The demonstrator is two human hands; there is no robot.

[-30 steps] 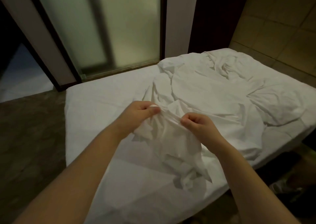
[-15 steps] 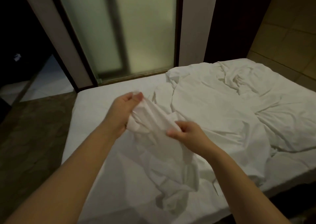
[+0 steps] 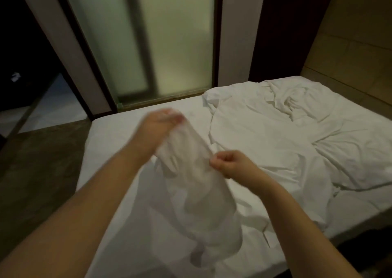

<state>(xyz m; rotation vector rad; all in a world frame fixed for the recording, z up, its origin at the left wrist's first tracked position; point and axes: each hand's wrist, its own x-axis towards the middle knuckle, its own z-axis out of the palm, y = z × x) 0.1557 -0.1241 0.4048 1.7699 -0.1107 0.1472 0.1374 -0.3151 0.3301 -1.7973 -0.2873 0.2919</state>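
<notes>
A crumpled white sheet (image 3: 275,142) lies over the right half of the mattress (image 3: 118,133). A part of this white cloth (image 3: 191,188) is lifted off the bed and hangs between my hands. My left hand (image 3: 159,127), blurred by motion, holds the cloth's upper edge above the mattress. My right hand (image 3: 229,164) is curled into a fist and pinches the cloth's edge lower and to the right. The hanging fabric trails down toward the near edge of the bed.
Frosted glass panels (image 3: 148,44) in dark frames stand behind the bed. A dark floor (image 3: 38,167) lies to the left, with a dark doorway beyond. A tan panelled wall (image 3: 350,44) rises at the right.
My left hand has lifted the cloth higher and further from me. My hands have moved apart, stretching the edge between them. The view has tilted up slightly.
</notes>
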